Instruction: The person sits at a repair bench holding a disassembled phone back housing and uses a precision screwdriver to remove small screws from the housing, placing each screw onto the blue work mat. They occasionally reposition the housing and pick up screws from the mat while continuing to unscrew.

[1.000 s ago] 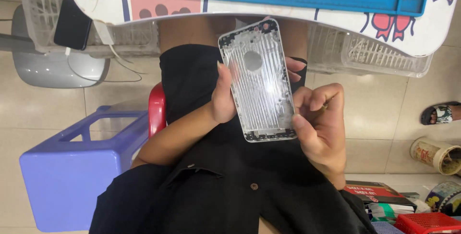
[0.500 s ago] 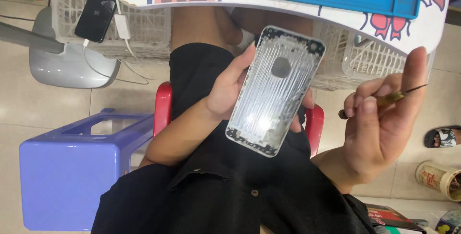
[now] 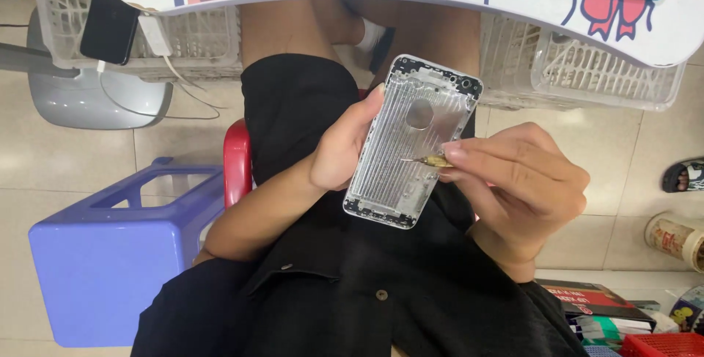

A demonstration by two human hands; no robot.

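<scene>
Right hand (image 3: 522, 188) back, grip pinching brass tool (image 3: 429, 160) over phone shell (image 3: 411, 141); left hand (image 3: 341, 148) clasping its edge.

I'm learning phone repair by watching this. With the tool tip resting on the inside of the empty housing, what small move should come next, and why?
Probably a short, gentle slide of the brass-tipped tool along the ribbed inner face of the silver phone housing. The right hand pinches the tool with its tip on the metal near mid-shell, while the left hand steadies the housing's edge, so a light stroke looks controllable.

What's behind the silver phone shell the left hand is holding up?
Behind the phone shell show black clothing and a red seat edge. The left hand fingers gripping its back are covered.
</scene>
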